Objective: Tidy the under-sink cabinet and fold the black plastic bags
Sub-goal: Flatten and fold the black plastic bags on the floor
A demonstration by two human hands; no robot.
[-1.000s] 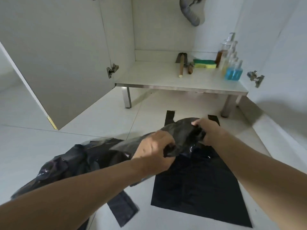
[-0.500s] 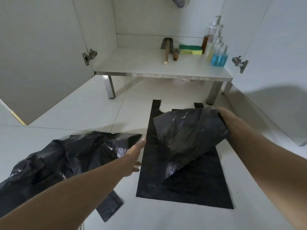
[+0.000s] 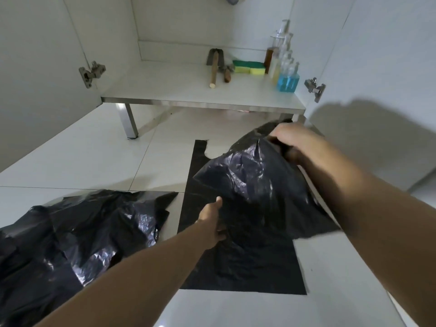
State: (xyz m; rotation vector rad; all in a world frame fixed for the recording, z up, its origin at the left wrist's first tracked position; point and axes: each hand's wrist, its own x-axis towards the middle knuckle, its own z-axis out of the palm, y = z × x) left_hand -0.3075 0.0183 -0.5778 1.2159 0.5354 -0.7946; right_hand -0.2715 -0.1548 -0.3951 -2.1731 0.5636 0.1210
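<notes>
I judge the cabinet half of the job done: on the cabinet shelf (image 3: 179,90) stand a row of pump bottles (image 3: 286,74) at its right end, two yellow-green sponges (image 3: 247,66) beside them, and two wooden-handled tools (image 3: 215,67) left of those. I make out about five bottles, though they overlap.

Folding has barely begun. One black bag (image 3: 247,267) lies flat on the floor in front of the shelf. My right hand (image 3: 295,145) grips the top of a second bag (image 3: 252,182) above it; my left hand (image 3: 212,220) touches its lower edge, whether pinching I cannot tell. A crumpled heap of bags (image 3: 77,237) waits left of the flat one, its count unreadable.
</notes>
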